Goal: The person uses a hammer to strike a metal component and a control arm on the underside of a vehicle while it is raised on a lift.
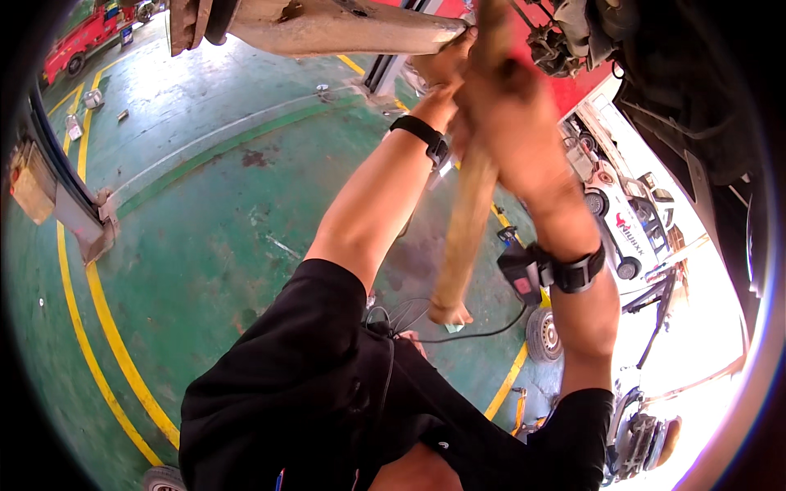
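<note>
Both my arms reach up beneath a raised vehicle. My right hand (512, 123), smeared by motion, is wrapped round a long, thick wooden handle (465, 237). Its lower end hangs down below my hand; its upper end is blurred and runs to the top edge, so I cannot make out a tool head. My left hand (446, 65) is closed beside the end of a rusty metal beam (344, 31) of the underbody. What its fingers grip is partly hidden behind my right hand and the blur.
Dark underbody parts (577, 37) hang at the upper right. A lift post (70, 196) stands at the left, another post (397, 61) behind my left hand. A loose wheel (544, 334) and a thin black cable (475, 335) are lower down. A white car (626, 217) stands at the right.
</note>
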Action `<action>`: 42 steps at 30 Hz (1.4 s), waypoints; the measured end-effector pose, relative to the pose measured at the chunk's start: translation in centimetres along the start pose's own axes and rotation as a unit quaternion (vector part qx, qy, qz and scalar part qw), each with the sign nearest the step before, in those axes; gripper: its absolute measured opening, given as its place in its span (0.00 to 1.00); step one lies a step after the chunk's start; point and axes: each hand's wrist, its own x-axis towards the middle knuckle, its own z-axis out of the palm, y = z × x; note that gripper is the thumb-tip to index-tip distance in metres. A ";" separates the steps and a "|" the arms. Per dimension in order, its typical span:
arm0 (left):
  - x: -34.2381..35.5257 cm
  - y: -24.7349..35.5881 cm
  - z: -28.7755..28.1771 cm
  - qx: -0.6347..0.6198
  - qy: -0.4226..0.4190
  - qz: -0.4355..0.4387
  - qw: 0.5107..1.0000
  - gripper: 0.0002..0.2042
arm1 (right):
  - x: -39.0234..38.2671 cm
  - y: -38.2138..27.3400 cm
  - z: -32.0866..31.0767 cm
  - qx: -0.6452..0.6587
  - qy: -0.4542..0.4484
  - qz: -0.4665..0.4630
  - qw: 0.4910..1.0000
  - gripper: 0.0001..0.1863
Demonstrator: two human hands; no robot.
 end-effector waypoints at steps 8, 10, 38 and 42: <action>0.4 -0.1 -0.8 -0.093 0.014 -0.075 0.993 0.10 | 0.2 -1.3 0.2 0.135 0.001 0.126 0.983 0.11; -0.2 1.4 -0.3 -0.002 0.012 -0.094 0.996 0.18 | -0.5 0.1 0.7 0.036 -0.071 0.103 0.991 0.15; -17.0 13.5 -39.7 -0.153 0.242 -0.545 0.788 0.10 | -10.7 15.5 3.8 0.335 -0.059 0.527 0.779 0.11; -24.5 24.2 -45.9 -0.070 0.208 -0.560 0.799 0.13 | -14.2 22.3 11.3 0.288 -0.156 0.564 0.758 0.11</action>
